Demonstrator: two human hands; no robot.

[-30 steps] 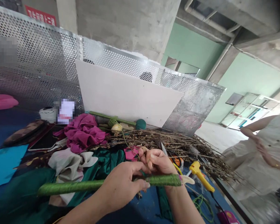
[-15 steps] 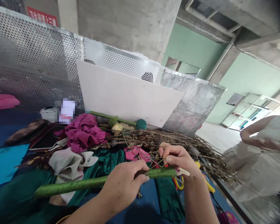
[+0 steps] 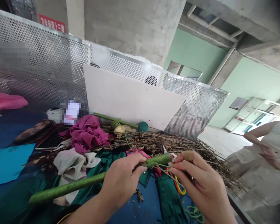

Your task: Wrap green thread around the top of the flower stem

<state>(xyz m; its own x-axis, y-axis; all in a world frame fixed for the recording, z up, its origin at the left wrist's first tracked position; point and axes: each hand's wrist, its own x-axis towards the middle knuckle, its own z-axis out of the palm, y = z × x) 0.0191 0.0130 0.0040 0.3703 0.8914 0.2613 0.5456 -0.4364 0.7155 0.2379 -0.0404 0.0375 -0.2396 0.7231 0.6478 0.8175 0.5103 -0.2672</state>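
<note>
A long stick wrapped in green thread (image 3: 70, 187) slants up to the right, with my left hand (image 3: 122, 179) closed around it near its right part. Beside the stick's right end, my right hand (image 3: 198, 179) pinches a thin green strand (image 3: 162, 165) that runs to the wrapping. The blade of a pair of scissors or a similar tool shows just behind that end. Under the stick lie dark green cloth (image 3: 170, 196) and a crumpled whitish cloth (image 3: 71, 163).
Dried stems (image 3: 177, 143) lie across the back, near a green yarn ball (image 3: 143, 126) and magenta cloth (image 3: 91, 133). A white board (image 3: 130, 96) leans on perforated metal. At the left is blue paper (image 3: 9, 165). A person (image 3: 268, 155) stands at the right.
My right hand has moved right and down, from above the stick's end to beside it. The stick's right end has tilted up. Green string now shows at the lower right.
</note>
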